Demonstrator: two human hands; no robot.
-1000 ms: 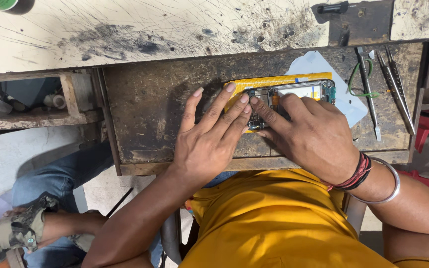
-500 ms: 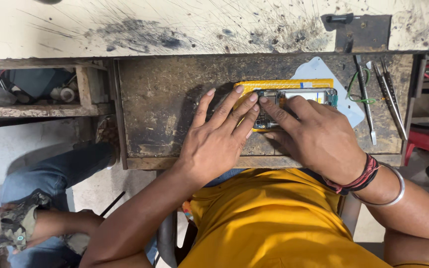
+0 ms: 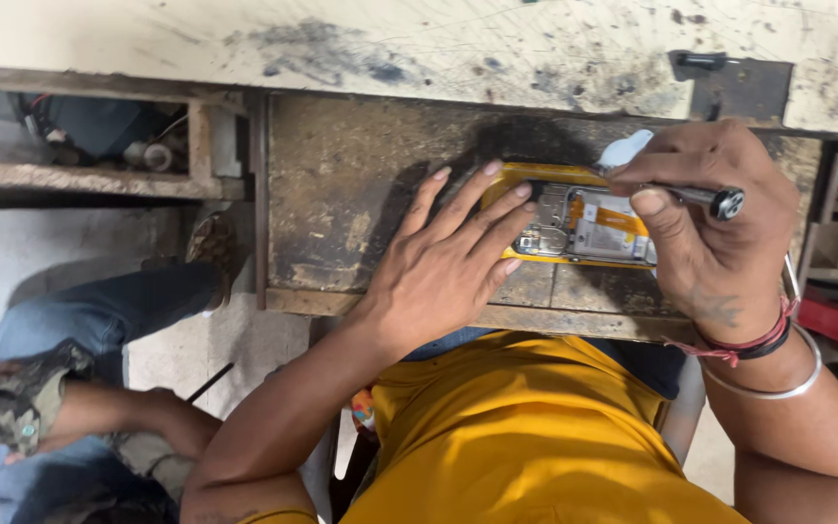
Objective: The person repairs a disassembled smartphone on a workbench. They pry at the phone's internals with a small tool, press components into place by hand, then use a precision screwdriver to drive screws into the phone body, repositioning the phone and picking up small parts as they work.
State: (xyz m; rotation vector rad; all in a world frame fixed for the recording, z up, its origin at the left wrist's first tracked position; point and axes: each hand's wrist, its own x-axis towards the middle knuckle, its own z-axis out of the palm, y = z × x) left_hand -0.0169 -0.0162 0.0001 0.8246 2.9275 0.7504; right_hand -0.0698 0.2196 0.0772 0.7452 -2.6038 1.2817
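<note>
The left hand (image 3: 443, 267) lies flat and open, palm down, on the worn wooden worktop (image 3: 341, 194), its spread fingertips (image 3: 511, 209) pressing on the left end of an opened phone (image 3: 579, 228) with a yellow frame. The right hand (image 3: 705, 228) is curled shut around a slim metal screwdriver (image 3: 700, 197), held like a pen, with the shaft pointing left and down towards the phone's exposed insides; the tip itself is hidden behind the fingers. The phone lies near the front edge of the worktop, towards its right side, with its long axis running left to right between the two hands, so each hand covers one end. A pale scrap (image 3: 625, 148) shows just behind the right hand, towards the worktop's back edge.
</note>
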